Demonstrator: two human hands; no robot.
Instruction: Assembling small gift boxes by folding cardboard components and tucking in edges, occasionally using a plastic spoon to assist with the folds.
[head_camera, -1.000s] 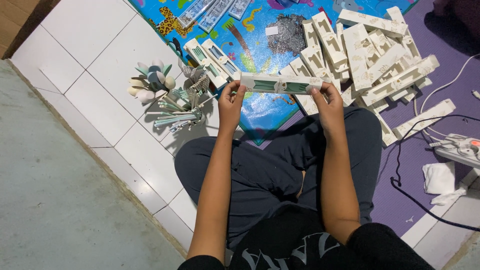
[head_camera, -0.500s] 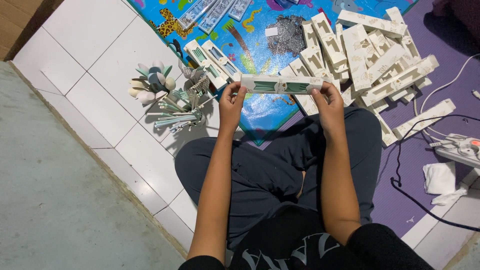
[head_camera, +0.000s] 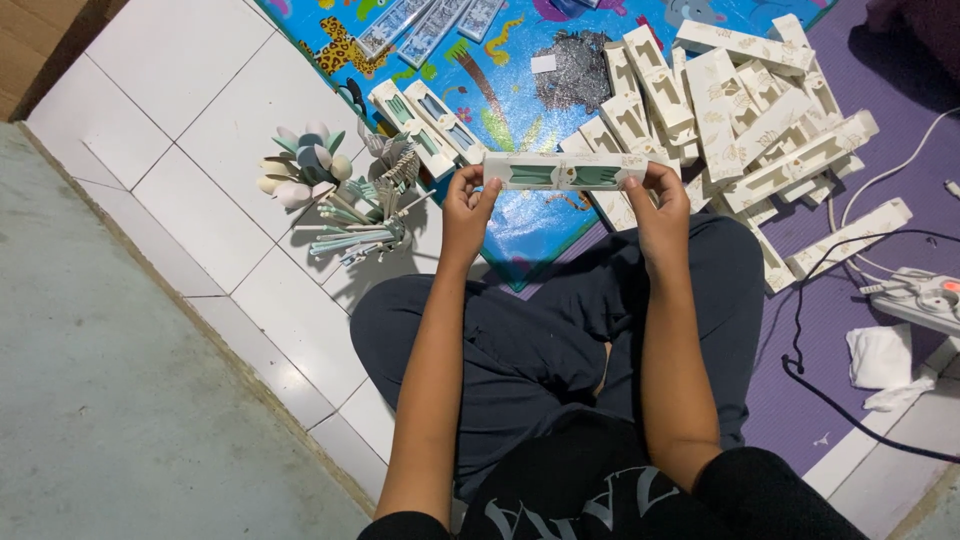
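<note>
Spanning both hands, the window box (head_camera: 566, 171) hangs between left hand (head_camera: 467, 203) and right hand (head_camera: 662, 200)

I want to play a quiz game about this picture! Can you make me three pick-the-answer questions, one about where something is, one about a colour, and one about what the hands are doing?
1. Where is the pile of spoons and forks?
A. on the white tiles
B. on the purple mat
C. in the lap

2. What colour is the mat under the heap of empty boxes?
A. red
B. purple
C. yellow

3. How is the long box held?
A. by the left hand alone
B. it lies on the floor
C. by both hands, one at each end

Answers: 1 A, it lies on white tiles. 2 B, purple shows around the heap. 3 C, the right hand grips the other end.
</note>
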